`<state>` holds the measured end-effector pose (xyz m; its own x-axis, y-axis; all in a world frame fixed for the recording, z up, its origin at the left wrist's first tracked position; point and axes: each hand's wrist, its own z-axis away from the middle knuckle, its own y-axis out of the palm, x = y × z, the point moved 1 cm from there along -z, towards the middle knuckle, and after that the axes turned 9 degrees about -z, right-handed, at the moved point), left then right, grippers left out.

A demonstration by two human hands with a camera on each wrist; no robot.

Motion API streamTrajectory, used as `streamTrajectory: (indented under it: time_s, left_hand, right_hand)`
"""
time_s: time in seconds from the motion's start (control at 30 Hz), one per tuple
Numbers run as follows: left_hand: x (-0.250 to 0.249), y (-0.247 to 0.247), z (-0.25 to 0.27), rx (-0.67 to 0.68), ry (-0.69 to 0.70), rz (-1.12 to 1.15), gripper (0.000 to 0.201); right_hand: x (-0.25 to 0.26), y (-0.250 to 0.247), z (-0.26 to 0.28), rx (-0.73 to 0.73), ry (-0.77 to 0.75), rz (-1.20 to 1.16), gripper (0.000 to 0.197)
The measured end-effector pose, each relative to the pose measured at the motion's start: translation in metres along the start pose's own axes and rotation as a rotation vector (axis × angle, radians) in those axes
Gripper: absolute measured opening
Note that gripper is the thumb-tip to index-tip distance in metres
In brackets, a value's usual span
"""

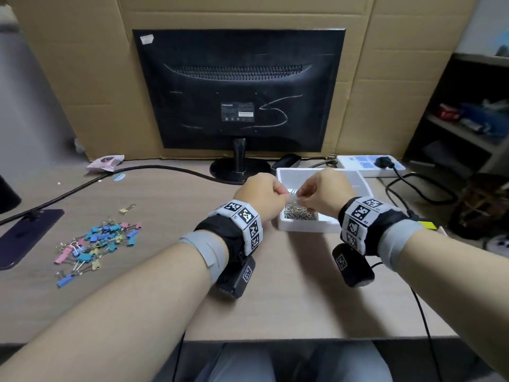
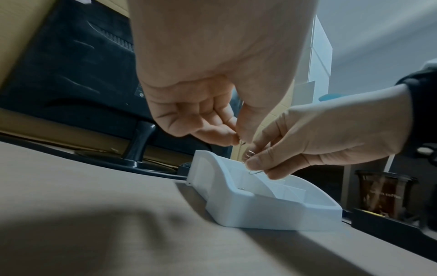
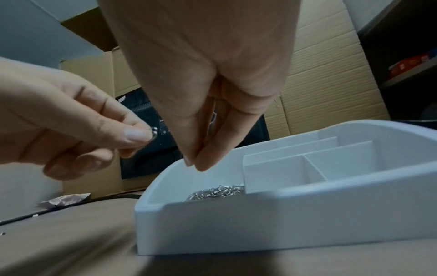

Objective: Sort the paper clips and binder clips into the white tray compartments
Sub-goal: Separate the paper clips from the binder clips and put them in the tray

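Observation:
The white tray (image 1: 303,230) (image 2: 248,211) (image 3: 260,224) sits right of the table's centre. Its near-left compartment holds a heap of silver paper clips (image 1: 300,215) (image 3: 217,192); the other compartments that show look bare. Both hands hover over that compartment, nearly touching. My left hand (image 1: 283,194) (image 2: 237,140) (image 3: 151,134) pinches a small silver clip. My right hand (image 1: 301,196) (image 2: 256,168) (image 3: 195,165) pinches a wire paper clip (image 2: 255,172) between thumb and forefinger. A tangle of clips shows between the hands. Coloured binder clips (image 1: 102,241) lie in a loose pile on the table at the left.
The back of a monitor (image 1: 239,89) and its stand base (image 1: 239,169) are just behind the tray. A dark phone (image 1: 24,238) lies far left, a power strip (image 1: 371,162) behind right, and a black cable (image 1: 137,170) crosses the table's rear left.

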<state>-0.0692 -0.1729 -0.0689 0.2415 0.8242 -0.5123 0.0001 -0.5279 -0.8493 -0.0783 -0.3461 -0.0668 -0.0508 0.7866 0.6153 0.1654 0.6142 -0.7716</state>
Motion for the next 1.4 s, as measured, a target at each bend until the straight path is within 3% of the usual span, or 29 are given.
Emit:
streamTrajectory:
  time_s: [0.4,0.6,0.73,0.97,1.13,1.27,1.4]
  left_hand:
    - [-0.009,0.022,-0.023,-0.042,-0.013,-0.062,0.011]
    - [-0.011,0.026,-0.024,-0.078,-0.007,-0.119,0.019]
    - [-0.015,0.022,-0.020,-0.068,0.027,-0.116,0.003]
    - [0.013,-0.017,0.000,-0.104,-0.023,-0.100,0.016]
    - [0.077,-0.070,0.028,-0.170,-0.170,-0.138,0.029]
    - [0.146,-0.113,0.060,-0.228,-0.303,-0.163,0.040]
    - [0.211,-0.146,0.093,-0.248,-0.435,-0.165,0.051]
  right_hand:
    - [-0.019,0.003,-0.019,0.029,0.020,-0.113,0.004]
    - [-0.024,0.003,-0.022,-0.074,0.011,-0.153,0.020]
    - [-0.026,-0.007,-0.022,-0.175,0.030,-0.181,0.022]
    - [0.024,0.008,-0.020,-0.161,-0.077,-0.226,0.012]
    - [0.095,0.063,-0.013,-0.012,-0.150,-0.242,0.019]
    - [0.152,0.117,-0.005,0.266,-0.175,-0.224,0.023]
    - [0.198,0.174,0.008,0.541,-0.248,-0.188,0.010]
